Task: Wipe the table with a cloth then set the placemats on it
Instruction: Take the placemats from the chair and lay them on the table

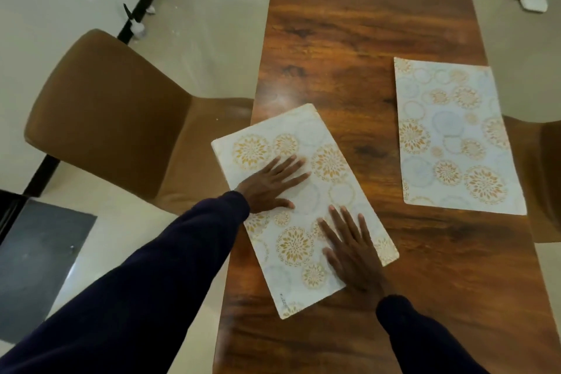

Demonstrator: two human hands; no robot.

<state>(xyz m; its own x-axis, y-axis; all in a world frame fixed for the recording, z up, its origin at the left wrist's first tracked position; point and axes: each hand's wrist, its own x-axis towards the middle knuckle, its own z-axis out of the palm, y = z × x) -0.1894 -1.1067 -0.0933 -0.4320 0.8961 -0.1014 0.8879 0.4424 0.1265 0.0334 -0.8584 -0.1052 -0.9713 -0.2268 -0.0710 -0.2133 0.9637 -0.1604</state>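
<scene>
Where the near placemat lies: askew at the left edge of the table, its far-left corner hanging past that edge above a brown chair. We see its long axis run from far-left to near-right, not along the edge.
Left hand: flat, fingers straight and spread, pressing the mat's far half and gripping nothing.
Right hand: likewise flat and open, on the mat's near half, its heel at the mat's near edge.
Second placemat: laid nearly square by the table's right edge, well apart from both hands, long axis along the table's length.
Thickness: the near mat's far edge looks thick, perhaps more than one sheet; the view is too soft for us to tell.
Step in hand: with no cloth in view, we judge the wiping done and this mat not yet squared.
Coming move: we judge a turn is needed. The left hand, nearer the overhanging corner, would bring the far end inward while the right hand acts as pivot, until the long axis runs parallel to the left edge.
</scene>
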